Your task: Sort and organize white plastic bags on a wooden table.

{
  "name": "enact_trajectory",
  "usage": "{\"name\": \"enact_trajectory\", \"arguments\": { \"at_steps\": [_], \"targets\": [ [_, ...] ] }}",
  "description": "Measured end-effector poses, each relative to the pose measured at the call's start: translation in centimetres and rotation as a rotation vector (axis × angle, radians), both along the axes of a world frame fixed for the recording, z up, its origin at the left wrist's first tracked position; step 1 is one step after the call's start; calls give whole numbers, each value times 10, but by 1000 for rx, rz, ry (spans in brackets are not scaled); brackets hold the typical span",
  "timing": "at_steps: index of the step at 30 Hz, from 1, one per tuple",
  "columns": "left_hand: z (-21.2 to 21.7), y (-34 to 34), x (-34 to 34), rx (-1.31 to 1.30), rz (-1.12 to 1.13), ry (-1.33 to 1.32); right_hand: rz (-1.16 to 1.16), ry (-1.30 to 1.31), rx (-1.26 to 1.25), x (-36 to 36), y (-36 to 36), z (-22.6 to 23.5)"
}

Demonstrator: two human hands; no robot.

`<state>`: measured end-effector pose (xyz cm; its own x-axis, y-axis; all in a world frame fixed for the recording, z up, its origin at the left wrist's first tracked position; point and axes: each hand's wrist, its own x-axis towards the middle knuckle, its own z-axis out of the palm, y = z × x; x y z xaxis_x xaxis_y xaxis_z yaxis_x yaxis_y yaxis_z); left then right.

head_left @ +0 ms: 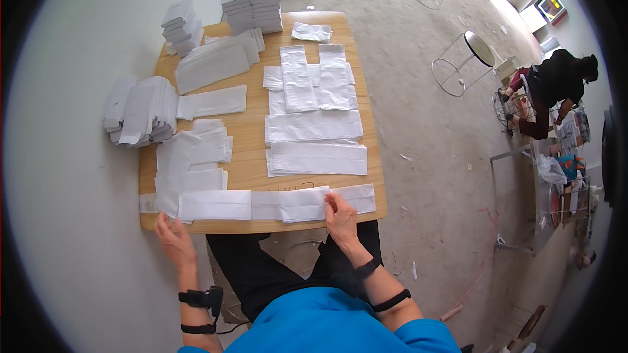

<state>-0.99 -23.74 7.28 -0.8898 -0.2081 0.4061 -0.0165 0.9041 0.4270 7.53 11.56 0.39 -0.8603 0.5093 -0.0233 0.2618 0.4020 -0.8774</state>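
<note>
Along the table's front edge lies a row of overlapping flat white paper sleeves [214, 205]. My right hand [341, 223] is over its right part, thumb and fingers pinched on the end of one white paper sleeve [303, 204]. At the row's left end, my left hand [175, 242] is by the table edge with its fingers bent and apart. Its fingertips are close to the lower corner of a fanned pile of white paper [173, 163]; whether they touch it I cannot tell. Nothing shows in that hand.
More white sleeves [314, 127] lie in layers on the wooden table [255, 137]. White stacks [252, 6] stand at the back, with others [140, 111] against the left wall. Round stools [479, 49] stand on the floor. A person [553, 88] sits far right beside a cluttered table [543, 202].
</note>
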Motion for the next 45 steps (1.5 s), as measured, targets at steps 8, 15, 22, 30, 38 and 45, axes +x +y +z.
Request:
{"name": "enact_trajectory", "arguments": {
  "at_steps": [8,15,22,30,38,45],
  "targets": [
    [-48,125,38,-198,-861,-473,-253,-25,207,15,49,6],
    [-72,130,49,-286,-789,-522,-277,-63,259,18,62,-4],
    [-69,132,50,-286,-773,-560,-268,-53,249,21,59,-6],
    [-47,136,51,-308,-729,-580,-295,-61,232,20,66,1],
    [-34,224,27,530,-784,-630,-368,-295,288,23,76,-6],
    [-75,245,22,426,-817,-667,-346,-354,237,22,82,-13]
  ]
}}
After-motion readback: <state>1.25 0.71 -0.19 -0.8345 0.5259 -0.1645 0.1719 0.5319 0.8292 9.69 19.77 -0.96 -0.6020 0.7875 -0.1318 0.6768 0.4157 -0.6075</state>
